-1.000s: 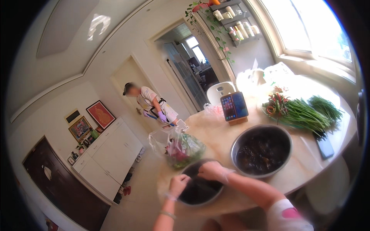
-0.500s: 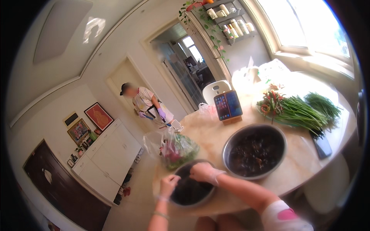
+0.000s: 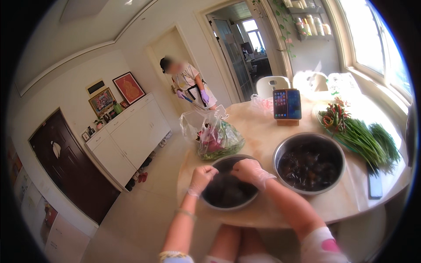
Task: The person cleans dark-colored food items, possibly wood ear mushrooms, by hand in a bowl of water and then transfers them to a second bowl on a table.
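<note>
Left hand (image 3: 202,179): my fingertips are pressed together; whether they pinch something, I cannot tell.
Right hand (image 3: 251,171): my fingers are curled closed; what they hold is hidden.
Round silver metal basin (image 3: 230,208): under both hands, on the beige marbled table (image 3: 261,136); dark blurred contents (image 3: 229,188) inside.

There are two metal basins (image 3: 232,207) (image 3: 309,192) (and one wooden stand (image 3: 288,122)).

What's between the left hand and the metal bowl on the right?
The left bowl, dark inside, and the right hand over it, then a narrow strip of tabletop before the right bowl. The head view shows this.
</note>
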A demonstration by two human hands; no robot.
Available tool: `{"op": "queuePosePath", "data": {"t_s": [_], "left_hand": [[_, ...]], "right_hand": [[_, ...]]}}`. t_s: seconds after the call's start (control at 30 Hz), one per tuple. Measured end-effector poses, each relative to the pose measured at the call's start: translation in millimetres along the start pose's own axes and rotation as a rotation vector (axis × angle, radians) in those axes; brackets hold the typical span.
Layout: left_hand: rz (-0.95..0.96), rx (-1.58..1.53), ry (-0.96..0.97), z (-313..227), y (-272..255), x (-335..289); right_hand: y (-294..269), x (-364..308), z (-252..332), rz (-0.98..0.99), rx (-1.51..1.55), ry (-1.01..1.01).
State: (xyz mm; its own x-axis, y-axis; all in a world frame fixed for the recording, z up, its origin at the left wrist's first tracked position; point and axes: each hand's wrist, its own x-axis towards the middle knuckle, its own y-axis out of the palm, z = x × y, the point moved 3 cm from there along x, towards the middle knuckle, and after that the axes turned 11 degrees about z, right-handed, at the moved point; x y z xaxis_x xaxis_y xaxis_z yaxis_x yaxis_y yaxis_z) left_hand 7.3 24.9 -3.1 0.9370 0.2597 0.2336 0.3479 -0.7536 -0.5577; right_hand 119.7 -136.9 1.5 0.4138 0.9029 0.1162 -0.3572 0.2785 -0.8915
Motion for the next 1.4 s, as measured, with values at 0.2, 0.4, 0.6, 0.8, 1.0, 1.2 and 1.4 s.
{"op": "queuePosePath", "data": {"t_s": [0.2, 0.4, 0.6, 0.8, 1.0, 1.2, 1.4], "left_hand": [[-0.003, -0.046, 0.018, -1.6, -1.6, -1.5], [0.026, 0.017, -0.014, -2.9, -3.3, -0.8], [0.039, 0.021, 0.005, -3.8, 1.1, 3.2], [-0.001, -0.019, 0.013, -4.8, -3.2, -0.7], [0.009, -0.009, -0.004, -9.8, -3.7, -1.3], [-0.036, 0.009, 0.037, -0.4, -6.6, -1.7], [-0.021, -0.025, 0.053, -5.4, -3.6, -0.8]], "right_hand": [[-2.5, -0.7, 5.5, 0.004, 0.028, 0.006], [-3.8, -0.5, 6.9, -0.008, 0.011, -0.005], [-1.9, 1.0, 1.2, -0.025, 0.027, 0.004], [-4.0, 1.3, 10.5, 0.019, 0.007, 0.024], [-3.5, 1.8, 8.2, 0.031, 0.013, 0.052], [-0.9, 3.3, 11.0, 0.019, 0.024, 0.037], [-1.7, 1.3, 4.7, 0.012, 0.062, 0.041]]}}
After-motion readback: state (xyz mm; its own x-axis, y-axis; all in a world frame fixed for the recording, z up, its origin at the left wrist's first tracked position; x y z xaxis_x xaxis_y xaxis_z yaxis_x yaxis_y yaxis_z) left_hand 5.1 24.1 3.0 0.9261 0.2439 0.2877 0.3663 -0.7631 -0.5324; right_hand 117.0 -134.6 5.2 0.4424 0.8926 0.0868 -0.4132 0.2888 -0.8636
